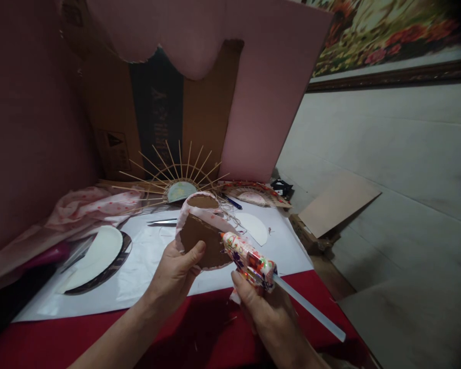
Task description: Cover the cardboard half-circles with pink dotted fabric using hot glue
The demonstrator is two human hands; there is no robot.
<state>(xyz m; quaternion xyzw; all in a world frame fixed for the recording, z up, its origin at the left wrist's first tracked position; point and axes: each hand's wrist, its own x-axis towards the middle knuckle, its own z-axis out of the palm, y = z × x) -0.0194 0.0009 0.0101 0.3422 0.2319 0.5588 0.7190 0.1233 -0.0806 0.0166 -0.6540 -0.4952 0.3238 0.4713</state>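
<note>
My left hand [176,277] grips a brown cardboard piece [200,241] edged with pink dotted fabric, thumb pressed on its face. My right hand [265,312] is closed round a glue gun [249,260] wrapped in flowered paper. A clear glue stick [311,310] juts from the gun's back. The gun's nozzle touches the right edge of the cardboard piece. Both hands hover above a white sheet [138,277] on a red cloth [207,328].
A half-circle sunburst of wooden skewers [176,177] stands behind, beside a woven fan shape [253,195]. White half-discs [96,253] lie on the left, pink dotted fabric [88,205] beyond. Scissors [161,222], a pen [230,201], a pink backdrop board [269,102] and a cardboard sheet [341,202] on the right.
</note>
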